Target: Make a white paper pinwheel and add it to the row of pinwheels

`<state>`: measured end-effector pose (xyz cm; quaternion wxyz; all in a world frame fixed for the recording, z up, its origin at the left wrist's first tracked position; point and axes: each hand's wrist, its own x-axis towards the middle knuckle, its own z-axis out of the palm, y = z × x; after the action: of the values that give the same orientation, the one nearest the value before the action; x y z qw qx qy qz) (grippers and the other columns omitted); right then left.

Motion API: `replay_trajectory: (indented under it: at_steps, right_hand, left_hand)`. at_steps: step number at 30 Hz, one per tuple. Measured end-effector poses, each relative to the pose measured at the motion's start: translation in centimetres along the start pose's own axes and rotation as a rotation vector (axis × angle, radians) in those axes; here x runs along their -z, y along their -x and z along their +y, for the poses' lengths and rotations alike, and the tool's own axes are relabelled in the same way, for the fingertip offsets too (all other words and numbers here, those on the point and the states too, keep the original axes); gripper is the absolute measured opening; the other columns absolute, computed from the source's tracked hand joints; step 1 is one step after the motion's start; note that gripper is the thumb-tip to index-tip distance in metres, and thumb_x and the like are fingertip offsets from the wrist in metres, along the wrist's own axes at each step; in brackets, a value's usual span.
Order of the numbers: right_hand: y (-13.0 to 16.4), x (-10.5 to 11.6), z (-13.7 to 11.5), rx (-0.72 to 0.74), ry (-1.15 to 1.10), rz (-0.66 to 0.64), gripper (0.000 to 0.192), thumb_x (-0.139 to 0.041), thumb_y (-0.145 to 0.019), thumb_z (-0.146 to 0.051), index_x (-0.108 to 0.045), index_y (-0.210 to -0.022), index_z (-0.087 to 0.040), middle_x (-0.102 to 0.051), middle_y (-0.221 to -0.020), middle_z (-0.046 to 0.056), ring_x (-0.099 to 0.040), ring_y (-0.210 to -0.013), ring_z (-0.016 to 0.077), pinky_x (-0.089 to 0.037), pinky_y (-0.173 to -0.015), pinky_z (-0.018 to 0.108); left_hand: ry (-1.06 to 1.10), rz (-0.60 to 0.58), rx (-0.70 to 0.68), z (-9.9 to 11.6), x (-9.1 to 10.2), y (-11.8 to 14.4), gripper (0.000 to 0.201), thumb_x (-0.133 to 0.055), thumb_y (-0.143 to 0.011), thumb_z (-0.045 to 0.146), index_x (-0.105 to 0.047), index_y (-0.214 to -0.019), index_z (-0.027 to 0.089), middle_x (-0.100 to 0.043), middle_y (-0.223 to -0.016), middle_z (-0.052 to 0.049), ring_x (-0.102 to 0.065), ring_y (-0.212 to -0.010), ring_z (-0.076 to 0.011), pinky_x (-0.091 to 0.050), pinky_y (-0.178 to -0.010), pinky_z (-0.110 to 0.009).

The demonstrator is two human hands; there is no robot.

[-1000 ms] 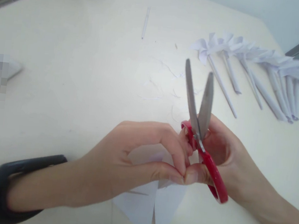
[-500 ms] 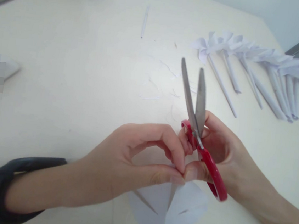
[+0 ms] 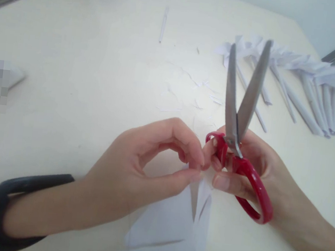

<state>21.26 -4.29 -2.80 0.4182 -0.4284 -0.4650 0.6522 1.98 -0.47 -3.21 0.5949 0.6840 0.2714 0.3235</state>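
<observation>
My left hand (image 3: 139,170) pinches the upper edge of a cut white paper sheet (image 3: 169,225) between thumb and forefinger, just above the table. My right hand (image 3: 249,170) holds red-handled scissors (image 3: 241,125) with fingers through the loops; the blades point up and away and stand apart. The thumb of the right hand also presses on the paper next to the left fingertips. The sheet hangs down toward me with slits cut into it. A black band sits on my left wrist (image 3: 0,207).
A row of several white paper pinwheels on rolled paper sticks (image 3: 295,79) lies at the far right of the cream table (image 3: 71,71). Thin paper scraps (image 3: 189,92) lie beyond my hands. One rolled paper stick (image 3: 163,25) lies farther back.
The scissors have lifted and tilted right, and the blades have spread wider. The paper has turned in my fingers and now hangs flatter, more to the left.
</observation>
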Motion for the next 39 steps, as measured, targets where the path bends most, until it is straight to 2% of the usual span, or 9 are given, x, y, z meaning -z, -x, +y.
replay_trajectory:
  at_steps: [5, 13, 18, 22, 27, 30, 33, 36, 39]
  right_hand:
    - [0.2, -0.4, 0.5, 0.012, 0.066, 0.019, 0.049, -0.069, -0.066, 0.003, -0.054, -0.100, -0.029, -0.063, -0.086, -0.006, -0.060, -0.075, 0.0090, -0.052, -0.063, 0.018]
    - [0.4, -0.6, 0.4, 0.036, 0.166, 0.093, 0.040, -0.067, -0.069, -0.001, -0.053, -0.097, -0.026, -0.061, -0.085, -0.007, -0.057, -0.074, 0.0069, -0.050, -0.064, 0.016]
    - [0.6, -0.8, 0.4, -0.008, 0.148, 0.067, 0.038, -0.068, -0.069, -0.001, -0.051, -0.094, -0.025, -0.059, -0.081, -0.007, -0.056, -0.072, 0.0078, -0.049, -0.061, 0.017]
    - [0.7, -0.7, 0.1, -0.001, 0.225, 0.081, 0.036, -0.069, -0.070, -0.007, -0.049, -0.093, -0.026, -0.059, -0.081, -0.007, -0.056, -0.073, 0.0086, -0.048, -0.061, 0.018]
    - [0.5, -0.3, -0.7, 0.090, 0.484, 0.172, 0.029, -0.069, -0.073, -0.022, -0.047, -0.090, -0.029, -0.057, -0.080, -0.004, -0.054, -0.069, 0.0123, -0.047, -0.057, 0.023]
    - [0.7, 0.0, -1.1, 0.152, 0.661, 0.248, 0.032, -0.069, -0.071, -0.025, -0.046, -0.091, -0.031, -0.053, -0.082, -0.003, -0.052, -0.073, 0.0146, -0.048, -0.059, 0.024]
    - [1.1, 0.3, -1.1, 0.222, 0.824, 0.296, 0.039, -0.069, -0.069, -0.029, -0.045, -0.099, -0.033, -0.051, -0.091, 0.000, -0.051, -0.078, 0.0170, -0.049, -0.063, 0.026]
    - [1.1, 0.3, -0.9, 0.278, 0.895, 0.308, 0.041, -0.069, -0.066, -0.029, -0.046, -0.099, -0.033, -0.052, -0.089, 0.002, -0.052, -0.076, 0.0194, -0.050, -0.061, 0.029]
    - [0.4, -0.2, -0.9, 0.329, 0.889, 0.321, 0.035, -0.069, -0.066, -0.031, -0.049, -0.094, -0.031, -0.055, -0.082, 0.003, -0.054, -0.074, 0.0220, -0.050, -0.053, 0.031]
  left_hand:
    - [-0.041, 0.024, -0.019, -0.2, -0.3, 0.4, 0.016, -0.059, -0.081, 0.007, -0.054, -0.090, 0.020, -0.062, -0.085, 0.004, -0.061, -0.083, -0.0122, -0.051, -0.080, -0.028]
    - [0.015, 0.015, 0.008, -0.3, -0.5, 0.2, 0.020, -0.056, -0.081, 0.004, -0.051, -0.092, 0.020, -0.060, -0.084, 0.002, -0.061, -0.085, -0.0136, -0.050, -0.080, -0.031]
    - [0.059, 0.029, 0.046, -0.2, -0.5, 0.6, 0.018, -0.058, -0.081, 0.008, -0.049, -0.089, 0.022, -0.060, -0.083, 0.003, -0.061, -0.084, -0.0127, -0.051, -0.077, -0.028]
    - [0.129, 0.058, 0.067, 0.1, -0.5, 0.7, 0.026, -0.060, -0.078, 0.005, -0.042, -0.083, 0.023, -0.060, -0.078, 0.006, -0.060, -0.081, -0.0124, -0.051, -0.076, -0.028]
    - [0.117, 0.179, 0.014, 0.6, -0.2, -0.1, 0.029, -0.059, -0.076, 0.001, -0.040, -0.080, 0.023, -0.059, -0.076, 0.007, -0.056, -0.074, -0.0096, -0.050, -0.073, -0.025]
    - [0.054, 0.251, -0.011, 0.8, -0.1, -0.4, 0.032, -0.059, -0.074, -0.002, -0.038, -0.077, 0.022, -0.060, -0.075, 0.008, -0.056, -0.073, -0.0075, -0.049, -0.072, -0.021]
    - [0.042, 0.280, -0.001, 1.0, 0.0, -0.4, 0.034, -0.058, -0.074, -0.001, -0.034, -0.075, 0.022, -0.059, -0.074, 0.007, -0.055, -0.071, -0.0082, -0.047, -0.063, -0.021]
    - [0.160, 0.277, 0.009, 1.0, 0.0, -0.3, 0.035, -0.059, -0.073, 0.001, -0.032, -0.075, 0.023, -0.059, -0.075, 0.006, -0.055, -0.073, -0.0104, -0.046, -0.060, -0.023]
    - [0.211, 0.308, 0.047, 1.0, 0.0, -0.3, 0.037, -0.062, -0.074, 0.003, -0.031, -0.075, 0.023, -0.059, -0.076, 0.007, -0.054, -0.070, -0.0089, -0.045, -0.057, -0.022]
